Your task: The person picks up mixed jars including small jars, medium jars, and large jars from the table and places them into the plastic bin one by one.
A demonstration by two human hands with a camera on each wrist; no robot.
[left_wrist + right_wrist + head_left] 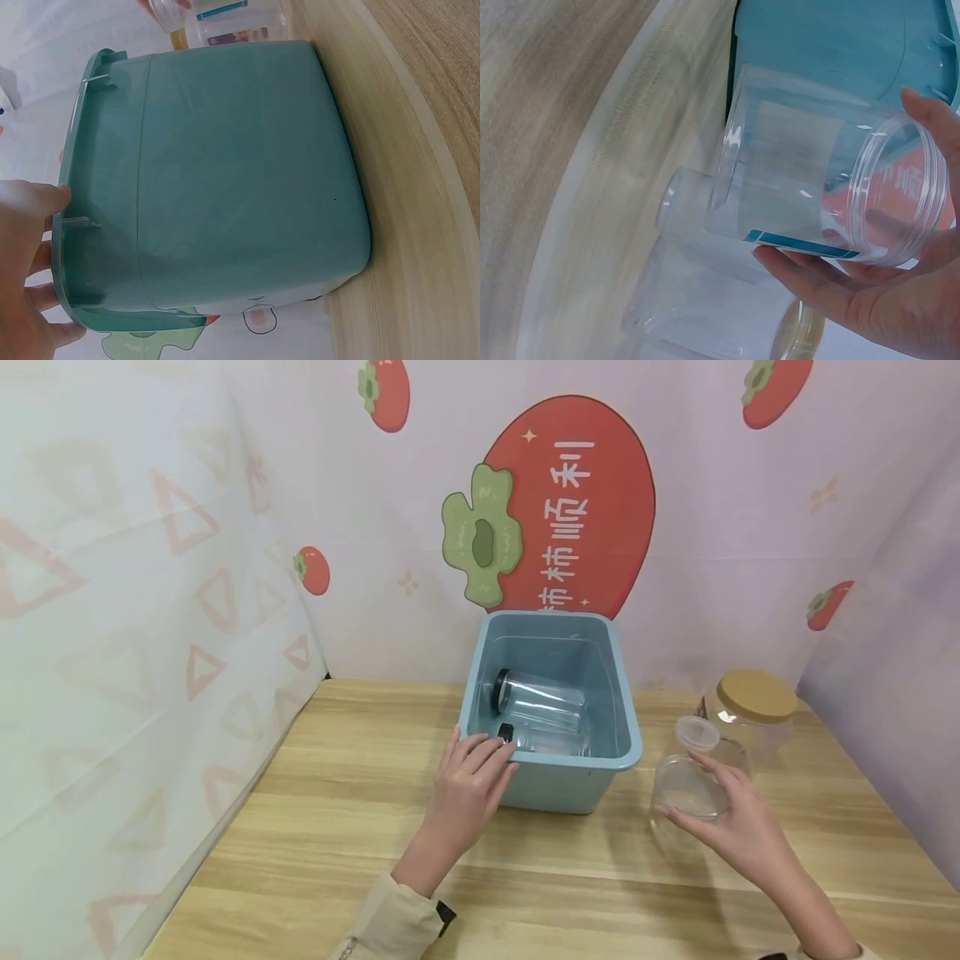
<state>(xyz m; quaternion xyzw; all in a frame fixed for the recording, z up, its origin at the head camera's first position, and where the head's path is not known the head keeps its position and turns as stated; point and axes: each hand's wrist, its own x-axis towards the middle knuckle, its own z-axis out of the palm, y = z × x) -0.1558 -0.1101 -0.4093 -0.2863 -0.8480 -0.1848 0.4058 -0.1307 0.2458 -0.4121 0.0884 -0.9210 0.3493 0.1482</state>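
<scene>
My left hand (468,781) grips the near rim of a blue plastic bin (558,785), fingers over the edge; the left wrist view shows the thumb on the outer side. Two clear containers lie on their sides inside: a wide jar with a black lid (543,700), and a slimmer black-capped bottle (551,741) by the near wall. To the right of the bin, my right hand (738,827) holds a clear wide-mouthed jar (663,827) around its upper part. In the right wrist view its threaded neck (900,187) shows, and a label with a teal edge (802,244).
Just behind the held jar stands a smaller clear jar with a translucent lid (697,732). Farther back at right is a large clear jar with a tan lid (757,696). Patterned cloth (405,635) closes off the wooden table (330,827) at the back and sides.
</scene>
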